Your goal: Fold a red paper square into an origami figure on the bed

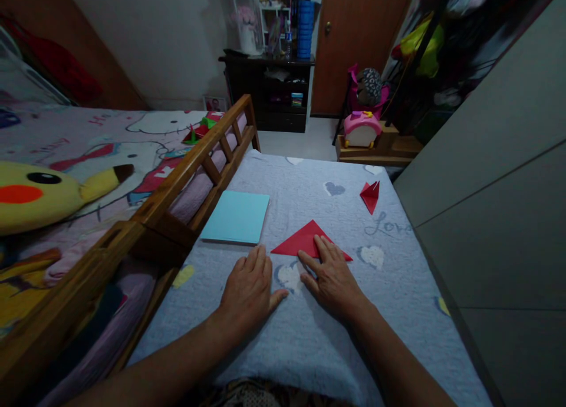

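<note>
A sheet of red origami paper [305, 239], folded into a triangle, lies flat on the cloth with its peak pointing away from me. My right hand [331, 274] rests on the triangle's right half and lower edge, fingers spread. To the left, my left hand [251, 280] lies flat on the cloth with its thumb out, apart from the red paper and holding nothing. Just beyond its fingertips is a square stack of light blue paper [236, 217]. A small folded red paper piece [370, 197] sits farther off at the right.
A blue cloth with hearts [309, 348] covers the surface before me. Along the left runs a wooden bed rail [145, 209], with a yellow plush toy [26, 194] on the bed behind it. A pale cabinet [495, 218] borders the right side.
</note>
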The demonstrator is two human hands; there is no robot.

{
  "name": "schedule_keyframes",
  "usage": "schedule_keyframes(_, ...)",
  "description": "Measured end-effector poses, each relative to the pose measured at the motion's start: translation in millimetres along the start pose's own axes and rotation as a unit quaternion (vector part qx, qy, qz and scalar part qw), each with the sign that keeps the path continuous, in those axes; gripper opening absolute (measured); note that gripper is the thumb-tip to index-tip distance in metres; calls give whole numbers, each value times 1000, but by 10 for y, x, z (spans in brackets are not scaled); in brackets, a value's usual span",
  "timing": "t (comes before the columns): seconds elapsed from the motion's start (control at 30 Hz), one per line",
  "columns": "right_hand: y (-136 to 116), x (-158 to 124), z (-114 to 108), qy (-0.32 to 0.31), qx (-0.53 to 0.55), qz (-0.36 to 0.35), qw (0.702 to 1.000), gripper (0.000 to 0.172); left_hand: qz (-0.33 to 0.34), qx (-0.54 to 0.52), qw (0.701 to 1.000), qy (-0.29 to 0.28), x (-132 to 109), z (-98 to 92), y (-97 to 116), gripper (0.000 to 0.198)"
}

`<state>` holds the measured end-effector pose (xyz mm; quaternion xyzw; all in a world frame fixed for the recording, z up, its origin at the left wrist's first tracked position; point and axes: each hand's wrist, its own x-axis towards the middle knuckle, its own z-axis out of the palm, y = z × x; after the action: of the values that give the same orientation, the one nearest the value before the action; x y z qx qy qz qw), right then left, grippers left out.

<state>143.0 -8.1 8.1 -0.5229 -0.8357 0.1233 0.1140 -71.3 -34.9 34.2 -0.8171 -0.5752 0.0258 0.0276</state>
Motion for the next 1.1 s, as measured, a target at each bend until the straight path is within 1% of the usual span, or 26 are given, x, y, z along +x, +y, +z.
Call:
schedule_keyframes(0.07,-1,0,7,-2,-3,-3,1000,50,15,-12,1000,11,30,-47,35,50)
schedule_keyframes(0.1,-2,1,13,-1,-5,-4,1000,50,31,-18,999,28,58,-47,54,45)
schedule_keyframes(0.17,-7,1,28,5,-14,-9,1000,51,78,-32,995,55,131,-2,87,42)
schedule_keyframes(0.23,-16,-1,44,17,-23,-14,999,54,111,-40,991,62,209,75,102,40)
schedule_keyframes(0.3,-25,-5,56,28,-28,-21,999,56,127,-51,989,60,267,141,94,38)
schedule_keyframes(0.37,-34,-8,60,35,-31,-28,999,55,131,-60,988,60,290,170,68,36)
schedule_keyframes(0.47,-40,-11,52,34,-32,-31,998,53,133,-64,987,62,278,154,21,35)
schedule_keyframes(0.7,9,-64,-30,17,-25,-11,999,50,131,-67,988,56,254,129,-48,30)
schedule_keyframes(0.83,123,-168,-107,11,-36,4,999,48,138,-63,986,75,250,164,-73,33)
schedule_keyframes(0.93,249,-276,-148,24,-58,16,998,46,131,-61,985,89,232,178,-91,32)
schedule_keyframes(1.1,458,-439,-157,40,-93,27,994,45,117,-66,987,84,202,166,-109,25)
